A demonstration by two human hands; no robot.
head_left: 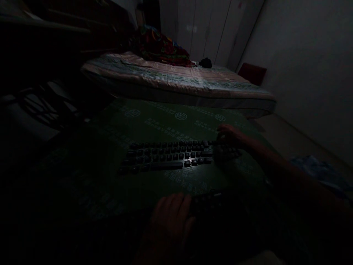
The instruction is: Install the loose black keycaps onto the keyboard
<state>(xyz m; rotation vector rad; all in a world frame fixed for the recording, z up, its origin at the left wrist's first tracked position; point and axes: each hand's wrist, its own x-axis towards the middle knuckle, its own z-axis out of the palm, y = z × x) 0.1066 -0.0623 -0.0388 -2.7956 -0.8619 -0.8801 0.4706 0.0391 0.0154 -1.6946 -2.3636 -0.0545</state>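
Observation:
A dark keyboard [168, 156] lies on a green printed cloth [165, 121] in very dim light. My right hand [230, 137] reaches in from the right. Its fingers curl over the far right end of the keyboard, above the number pad. My left hand [171, 217] is low in the middle, fingers pressed together. Its fingertips wrap the left end of a dark flat object [207, 203] that I cannot make out, which lies in front of the keyboard.
A bed [179, 79] with a pale patterned cover stands behind the green cloth, with a heap of colourful fabric [162, 48] and a small black item [205, 63] on it. A red cushion [252, 73] leans by the wall. Dark shelving fills the left.

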